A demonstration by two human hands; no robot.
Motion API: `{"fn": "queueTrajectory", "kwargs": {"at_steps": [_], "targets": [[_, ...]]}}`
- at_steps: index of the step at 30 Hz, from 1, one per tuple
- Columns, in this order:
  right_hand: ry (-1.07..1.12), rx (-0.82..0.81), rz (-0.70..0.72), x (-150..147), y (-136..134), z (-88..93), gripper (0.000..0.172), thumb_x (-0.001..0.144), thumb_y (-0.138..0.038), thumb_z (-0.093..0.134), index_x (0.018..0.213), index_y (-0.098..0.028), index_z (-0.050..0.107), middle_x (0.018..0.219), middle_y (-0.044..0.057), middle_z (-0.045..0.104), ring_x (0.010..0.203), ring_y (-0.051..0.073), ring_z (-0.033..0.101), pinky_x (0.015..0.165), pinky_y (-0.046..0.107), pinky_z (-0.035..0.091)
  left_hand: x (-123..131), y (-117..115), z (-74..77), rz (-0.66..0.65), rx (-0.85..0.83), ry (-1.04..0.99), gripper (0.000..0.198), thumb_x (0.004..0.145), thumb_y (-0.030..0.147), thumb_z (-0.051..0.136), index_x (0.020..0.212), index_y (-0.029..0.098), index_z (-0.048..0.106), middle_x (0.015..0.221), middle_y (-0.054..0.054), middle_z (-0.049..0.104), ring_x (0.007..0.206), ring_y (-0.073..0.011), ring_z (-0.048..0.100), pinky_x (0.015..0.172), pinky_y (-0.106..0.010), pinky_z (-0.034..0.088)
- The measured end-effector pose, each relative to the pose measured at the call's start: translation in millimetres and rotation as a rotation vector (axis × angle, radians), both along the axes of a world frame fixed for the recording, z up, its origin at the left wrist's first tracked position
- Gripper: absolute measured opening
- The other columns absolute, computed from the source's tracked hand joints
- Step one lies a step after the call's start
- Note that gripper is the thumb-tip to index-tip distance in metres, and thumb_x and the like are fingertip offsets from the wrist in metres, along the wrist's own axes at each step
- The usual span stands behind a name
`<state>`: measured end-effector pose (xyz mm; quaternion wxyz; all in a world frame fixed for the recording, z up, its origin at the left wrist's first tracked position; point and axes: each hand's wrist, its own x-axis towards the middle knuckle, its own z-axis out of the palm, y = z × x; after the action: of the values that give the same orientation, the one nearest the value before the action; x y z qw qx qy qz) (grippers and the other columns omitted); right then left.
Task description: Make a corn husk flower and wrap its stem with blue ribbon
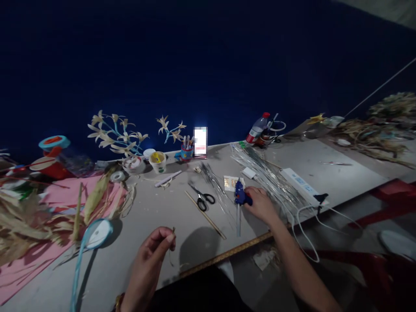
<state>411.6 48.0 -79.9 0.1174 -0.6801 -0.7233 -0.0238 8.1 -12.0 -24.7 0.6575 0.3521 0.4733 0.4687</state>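
Straw sliver (173, 229) and glue gun (239, 196) are the 2 things in hand on the grey table (156, 208). At the left edge of the frame, dried husks (19, 225) lie over pink paper (65, 195), and just right of them a spool of pale blue ribbon (97, 233) trails its tail toward the bottom edge. In the lower centre the left hand (151, 253) is raised off the table, its thumb and fingers closed in a pinch on the thin sliver, which stands up from the fingertips. Beyond it, in mid-frame, lie black-handled scissors (203, 200) and a long wooden stick (205, 215), side by side. Right of centre the blue glue gun lies on the table with its nozzle toward the near edge. The right hand (261, 206) has its fingers curled around the gun's handle. Right again, a white power strip (299, 184) lies among silvery wires (266, 173), with a red-capped bottle (258, 128) farther back by the dark wall.
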Motion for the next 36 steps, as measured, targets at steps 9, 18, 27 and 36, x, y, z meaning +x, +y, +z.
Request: {"fn": "queueTrajectory", "kwargs": {"at_steps": [9, 18, 27, 36], "targets": [[0.061, -0.027, 0.051, 20, 3, 6.0, 0.038, 0.074, -0.027, 0.061, 0.109, -0.016, 0.066, 0.1, 0.013, 0.07, 0.103, 0.031, 0.059, 0.086, 0.037, 0.048, 5, 1, 2.1, -0.003, 0.009, -0.006, 0.027, 0.078, 0.041, 0.077, 0.077, 0.017, 0.064, 0.071, -0.001, 0.057, 0.072, -0.0157, 0.049, 0.071, -0.026, 0.041], [0.246, 0.034, 0.051, 40, 11, -8.5, 0.038, 0.078, -0.03, 0.053, 0.112, -0.017, 0.063, 0.114, 0.015, 0.066, 0.107, 0.03, 0.062, 0.091, 0.044, 0.05, 5, -1, 5.4, -0.01, 0.022, -0.018, 0.026, 0.08, 0.04, 0.076, 0.078, 0.017, 0.065, 0.072, -0.001, 0.057, 0.072, -0.0153, 0.049, 0.071, -0.026, 0.04], [0.38, -0.002, 0.125, 39, 16, -10.6, 0.038, 0.067, -0.029, 0.064, 0.103, -0.018, 0.068, 0.109, 0.014, 0.071, 0.103, 0.033, 0.062, 0.092, 0.047, 0.048, 2, 0, -3.4, 0.014, 0.02, -0.017, 0.027, 0.078, 0.041, 0.078, 0.079, 0.016, 0.066, 0.071, -0.001, 0.057, 0.071, -0.0155, 0.049, 0.069, -0.026, 0.04], [0.603, -0.016, 0.02, 46, 24, 1.1, 0.039, 0.066, -0.041, 0.071, 0.099, -0.021, 0.071, 0.102, 0.01, 0.074, 0.097, 0.032, 0.068, 0.09, 0.045, 0.053, 6, 4, -8.6, -0.016, 0.046, -0.037, 0.026, 0.08, 0.04, 0.077, 0.08, 0.016, 0.066, 0.071, -0.001, 0.057, 0.071, -0.0149, 0.049, 0.069, -0.025, 0.04]]}}
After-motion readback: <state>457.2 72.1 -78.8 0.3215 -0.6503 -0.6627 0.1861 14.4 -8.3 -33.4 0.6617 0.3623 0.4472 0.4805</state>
